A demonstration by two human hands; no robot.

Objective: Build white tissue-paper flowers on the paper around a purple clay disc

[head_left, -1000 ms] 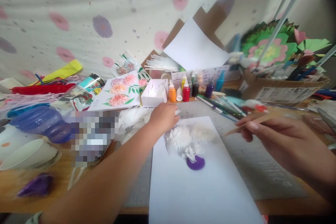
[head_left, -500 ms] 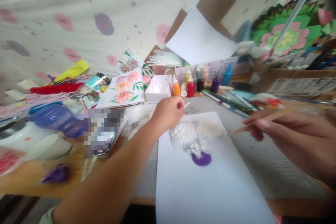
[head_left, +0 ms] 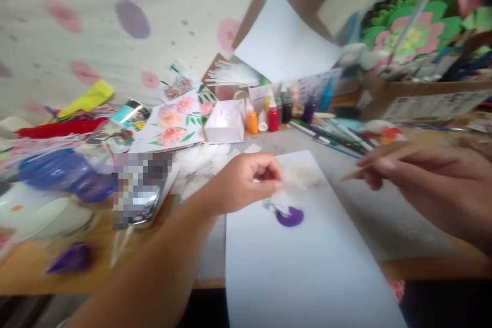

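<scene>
Frame is motion-blurred. Left hand (head_left: 246, 182) curled into a loose fist over the top of the long white paper sheet (head_left: 307, 266), fingertips (head_left: 274, 177) pinched on a small white scrap, too blurred to say more. Just under those fingertips the fluffy white tissue-paper petals (head_left: 298, 180) sit on the sheet, with the round purple paper dot (head_left: 289, 216) touching their lower edge; the left hand partly covers the petals' left side.

Right hand (head_left: 418, 184) at right, above the grey cutting mat (head_left: 369, 215), fingers closed around a thin wooden stick (head_left: 378, 160), its pointed tip aimed left toward the petals but apart from them.

Behind the sheet: small open white cardboard box (head_left: 226, 122), beside it a row of little paint bottles, orange (head_left: 251, 122) and red (head_left: 273, 119) nearest, darker ones further right. Card painted with pink flowers and green leaves (head_left: 172, 125) left of the box. Bundle of pens and markers (head_left: 330, 136) lying right of the bottles. Blue plastic bottle (head_left: 65, 174) on its side at far left, a white bowl (head_left: 42, 215) below it, purple crumpled scrap (head_left: 71, 259) on the wooden table edge (head_left: 96, 277). Green and pink paper flower (head_left: 411, 36) at top right, floral cloth (head_left: 115, 20) hanging behind
</scene>
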